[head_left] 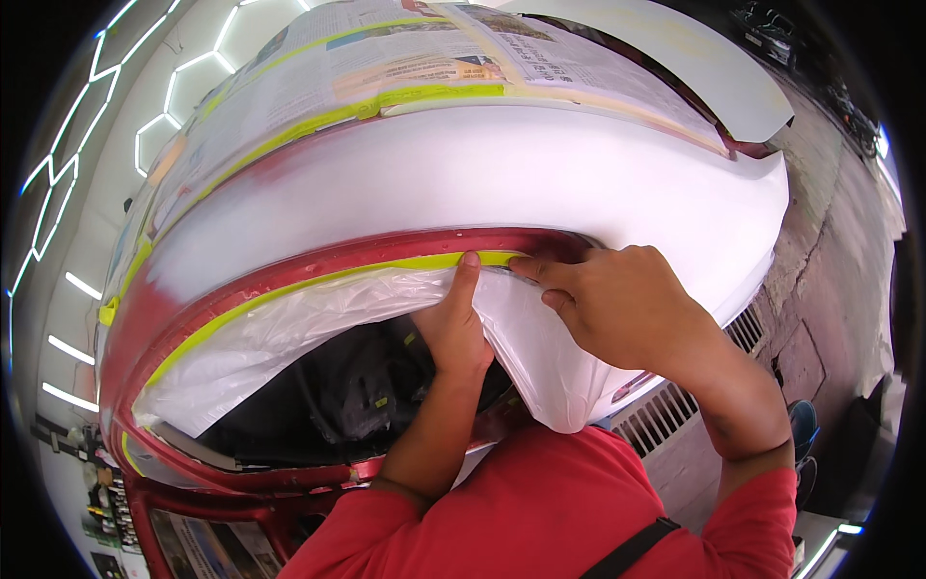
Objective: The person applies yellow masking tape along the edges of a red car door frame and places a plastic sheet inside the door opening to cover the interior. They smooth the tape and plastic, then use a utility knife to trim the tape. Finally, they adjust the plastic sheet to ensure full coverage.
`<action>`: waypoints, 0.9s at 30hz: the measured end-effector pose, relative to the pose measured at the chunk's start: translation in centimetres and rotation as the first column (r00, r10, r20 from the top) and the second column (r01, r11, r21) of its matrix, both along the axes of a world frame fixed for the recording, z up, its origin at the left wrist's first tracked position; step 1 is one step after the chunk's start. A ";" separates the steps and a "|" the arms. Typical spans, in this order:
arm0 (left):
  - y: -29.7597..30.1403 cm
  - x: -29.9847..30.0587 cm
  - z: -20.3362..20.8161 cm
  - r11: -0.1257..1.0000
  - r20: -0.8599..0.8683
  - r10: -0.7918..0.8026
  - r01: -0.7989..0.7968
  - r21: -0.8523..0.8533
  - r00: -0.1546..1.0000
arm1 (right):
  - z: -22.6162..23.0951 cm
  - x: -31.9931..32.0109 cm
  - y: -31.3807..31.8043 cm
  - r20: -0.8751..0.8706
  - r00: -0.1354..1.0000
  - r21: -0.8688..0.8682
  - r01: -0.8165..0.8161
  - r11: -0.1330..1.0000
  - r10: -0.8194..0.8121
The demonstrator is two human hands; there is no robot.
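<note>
Looks like yellow-green masking tape (415, 261) is being pressed down mid-frame; left hand (455, 323) fingers can't be judged, right hand (632, 304) fingers look apart. Smoothing toward frame right's probably needed next.

Both hands (622, 304) on yellow tape (405, 262)

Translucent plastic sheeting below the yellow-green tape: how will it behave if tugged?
The plastic sheeting is likely floppy and light, since it hangs in wrinkles and folds. It might tear, looking film-thin. Its upper edge may resist, with yellow-green tape along it.
</note>
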State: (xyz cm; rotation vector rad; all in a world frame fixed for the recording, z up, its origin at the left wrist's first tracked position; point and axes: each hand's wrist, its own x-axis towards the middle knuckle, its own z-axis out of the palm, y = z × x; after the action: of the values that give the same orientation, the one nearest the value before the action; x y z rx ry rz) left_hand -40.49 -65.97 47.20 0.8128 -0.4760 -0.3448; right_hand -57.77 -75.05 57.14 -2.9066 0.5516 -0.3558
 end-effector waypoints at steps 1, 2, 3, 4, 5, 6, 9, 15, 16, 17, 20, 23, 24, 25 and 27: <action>-0.1 -0.1 0.1 1.000 0.009 0.014 -0.014 0.003 1.000 | 0.0 0.0 -0.1 -0.014 1.000 0.011 0.000 1.000 0.001; -0.2 -0.1 0.1 1.000 0.020 0.019 -0.019 -0.008 1.000 | -0.1 0.0 -0.1 -0.018 1.000 0.019 -0.001 1.000 0.001; -0.3 -0.2 0.2 1.000 0.032 0.024 -0.024 -0.019 0.999 | -0.1 0.1 -0.2 -0.022 1.000 0.027 -0.002 1.000 0.003; -0.3 -0.2 0.2 0.999 0.044 0.030 -0.029 -0.031 0.999 | -0.2 0.2 -0.2 -0.026 1.000 0.036 -0.003 0.999 0.004; -0.3 -0.2 0.3 0.999 0.050 0.036 -0.035 -0.026 0.998 | -0.2 0.2 -0.2 -0.031 1.000 0.052 0.000 0.999 0.002; -0.2 -0.2 0.3 0.999 0.056 0.041 -0.040 -0.021 0.998 | -0.2 0.2 -0.2 -0.035 0.999 0.069 0.003 0.998 0.000; 0.0 0.0 0.2 1.000 0.004 -0.018 0.018 -0.016 1.000 | -0.3 0.1 -0.2 -0.030 1.000 0.089 0.011 0.996 -0.008; 0.1 -0.8 0.3 0.997 -0.024 -0.078 0.077 -0.024 0.997 | -1.1 0.2 -0.2 0.026 1.000 0.083 0.012 0.996 -0.014; 0.2 -0.9 0.3 0.997 -0.002 -0.079 0.079 -0.017 0.997 | -1.1 0.2 -0.2 0.032 0.999 0.090 0.008 0.996 -0.011; 0.1 -0.9 0.1 0.996 -0.004 -0.086 0.086 -0.015 0.996 | -1.2 0.2 -0.2 0.037 0.999 0.102 0.012 0.995 -0.016; -0.3 -1.1 -0.2 0.996 -0.003 -0.088 0.088 -0.025 0.996 | -1.4 0.1 -0.3 0.061 0.998 0.126 0.019 0.992 -0.027; -0.9 -1.4 0.1 0.998 0.015 -0.044 0.045 -0.049 0.999 | -1.7 0.2 -0.2 0.094 0.995 0.121 0.015 0.993 -0.027; -1.1 -1.4 0.1 0.999 0.024 -0.023 0.025 -0.047 0.999 | -1.8 0.2 -0.2 0.102 0.994 0.119 0.017 0.993 -0.029; -1.1 -1.5 0.1 0.999 0.034 -0.002 0.004 -0.046 0.999 | -1.9 0.3 -0.1 0.110 0.993 0.118 0.018 0.993 -0.031; -1.2 -1.4 -0.1 1.000 0.047 0.016 -0.016 -0.004 0.999 | -2.2 0.4 -0.1 0.122 0.992 0.093 0.025 0.995 -0.036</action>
State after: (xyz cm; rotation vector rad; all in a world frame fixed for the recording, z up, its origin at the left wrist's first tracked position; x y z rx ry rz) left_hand -41.86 -67.14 47.08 0.8219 -0.5138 -0.3100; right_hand -57.36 -75.15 54.92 -2.7687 0.5778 -0.4973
